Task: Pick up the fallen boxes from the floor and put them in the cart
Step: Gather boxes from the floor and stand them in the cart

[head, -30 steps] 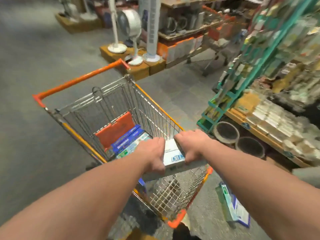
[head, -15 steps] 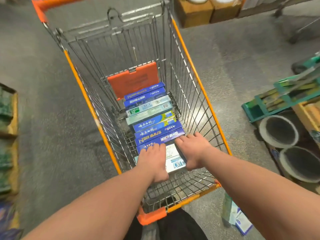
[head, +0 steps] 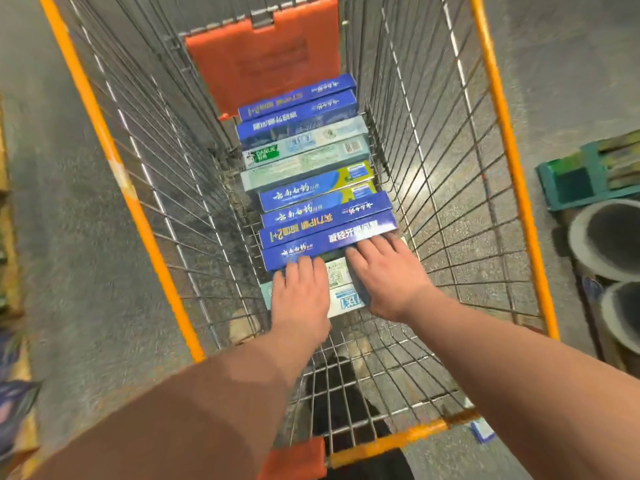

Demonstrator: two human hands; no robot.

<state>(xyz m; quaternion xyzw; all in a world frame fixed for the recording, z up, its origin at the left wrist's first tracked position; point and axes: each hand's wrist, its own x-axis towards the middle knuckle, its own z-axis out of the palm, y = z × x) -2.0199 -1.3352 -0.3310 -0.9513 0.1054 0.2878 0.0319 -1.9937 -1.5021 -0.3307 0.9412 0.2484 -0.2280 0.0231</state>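
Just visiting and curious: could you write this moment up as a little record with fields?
Setting: shop aisle, grey floor
Cart: wire shopping cart, orange rim
Inside: row of toothpaste boxes, mostly blue, lying crosswise
Left hand: holds white box at the row's near end
Right hand: holds the same white box
On floor: one small box beside the cart's near right corner
Nearby: two grey round pots
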